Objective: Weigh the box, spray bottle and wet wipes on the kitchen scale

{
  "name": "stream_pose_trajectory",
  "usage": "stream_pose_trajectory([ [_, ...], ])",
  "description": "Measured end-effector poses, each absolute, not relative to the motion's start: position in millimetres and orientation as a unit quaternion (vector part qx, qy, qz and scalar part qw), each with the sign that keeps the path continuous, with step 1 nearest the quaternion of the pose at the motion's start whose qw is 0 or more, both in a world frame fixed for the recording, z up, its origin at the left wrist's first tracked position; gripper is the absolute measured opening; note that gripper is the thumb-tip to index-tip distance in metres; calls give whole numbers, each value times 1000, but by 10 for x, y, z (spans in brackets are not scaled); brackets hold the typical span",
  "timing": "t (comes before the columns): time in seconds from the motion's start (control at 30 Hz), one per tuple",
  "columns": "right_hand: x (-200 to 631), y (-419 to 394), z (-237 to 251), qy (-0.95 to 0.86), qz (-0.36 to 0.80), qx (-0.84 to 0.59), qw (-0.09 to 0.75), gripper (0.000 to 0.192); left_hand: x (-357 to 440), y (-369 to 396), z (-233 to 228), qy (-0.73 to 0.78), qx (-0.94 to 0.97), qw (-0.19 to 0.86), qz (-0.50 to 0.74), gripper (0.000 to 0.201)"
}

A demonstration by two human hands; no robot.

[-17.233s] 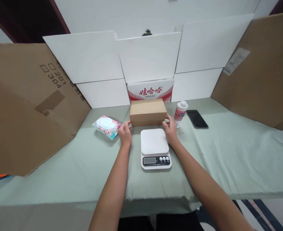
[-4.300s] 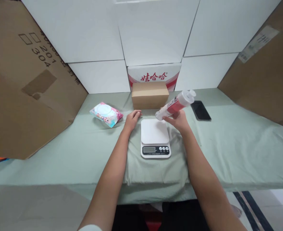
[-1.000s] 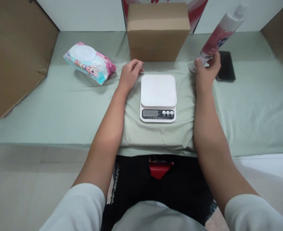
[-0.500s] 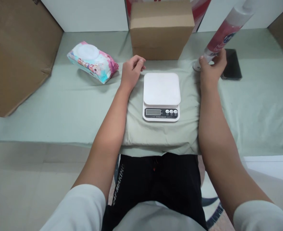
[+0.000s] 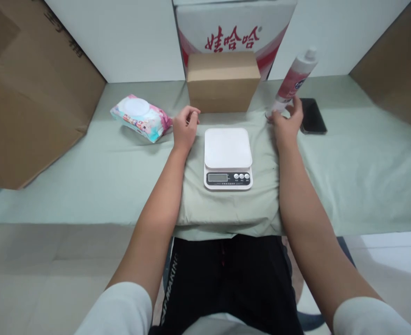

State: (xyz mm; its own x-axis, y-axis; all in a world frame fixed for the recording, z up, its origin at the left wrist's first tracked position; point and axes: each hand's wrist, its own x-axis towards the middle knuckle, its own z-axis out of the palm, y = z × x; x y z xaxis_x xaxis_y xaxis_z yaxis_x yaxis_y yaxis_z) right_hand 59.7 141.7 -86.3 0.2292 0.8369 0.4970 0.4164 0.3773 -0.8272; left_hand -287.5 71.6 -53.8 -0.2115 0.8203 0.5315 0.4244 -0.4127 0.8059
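My right hand (image 5: 288,122) is wrapped round the lower part of a pink-and-white bottle (image 5: 292,83) with a white cap. The bottle stands at the right, its base close to the cloth; whether it rests there I cannot tell. My left hand (image 5: 186,125) lies on the cloth with its fingers curled in and nothing visible in them. Between my forearms sits a white kitchen scale (image 5: 228,149), its small display looking blank. Left of my left hand is a pack of wet wipes (image 5: 140,116). A black phone (image 5: 313,116) lies just beyond my right hand.
A brown cardboard box (image 5: 222,88) stands behind the scale, before a white carton (image 5: 233,28) with red lettering. Large cardboard pieces rise at the left (image 5: 34,107) and right (image 5: 397,70). Pale green cloth (image 5: 359,177) covers the table, whose front edge is near my lap.
My view has tilted up, so the table's things sit lower in it and the lettered carton and the bottle's cap show. The bottle stays in my right hand; my left hand remains curled.
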Motion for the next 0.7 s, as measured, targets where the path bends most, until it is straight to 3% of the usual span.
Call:
stream_pose_trajectory([
  [0.27,429,1350,-756,-560,240,-504,612,88,-3083,500,-188,518,594,51,614,16],
  [0.43,266,1147,-518,-557,208,-519,614,82,-3786,337,14,557,334,-103,753,12],
  [0.5,75,945,-340,-584,208,-505,600,72,-4026,379,-61,592,215,-69,774,17],
  [0.6,-482,530,-79,-667,245,-447,543,48,-4201,502,-243,629,198,91,746,25],
  [0.7,-1330,188,27,-723,338,-403,448,57,-4224,563,-344,616,284,155,718,37],
])
